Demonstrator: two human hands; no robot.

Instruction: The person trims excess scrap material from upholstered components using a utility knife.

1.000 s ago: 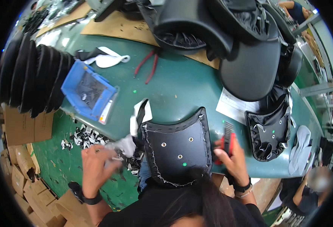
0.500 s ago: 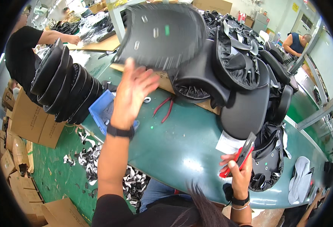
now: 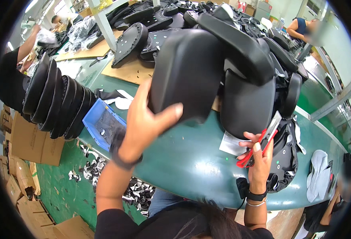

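- The right hand (image 3: 259, 157), nearest the body, is closed around red-handled pliers (image 3: 259, 145), held just above the green table (image 3: 183, 159); keeping the tool tips turned away from the raised piece avoids scratching it.
- The left hand (image 3: 145, 119) is spread wide, thumb and fingers clasping the lower edge of a black seat shell (image 3: 187, 71), held up in the air over the table's far side.
- A firm grip low on the shell, wrist straight, should keep it from tipping.
- A blue parts bin (image 3: 103, 123) sits left of the wrist.
- Behind, a pile of black shells (image 3: 247, 51) touches the raised one; setting it flat on top looks best.
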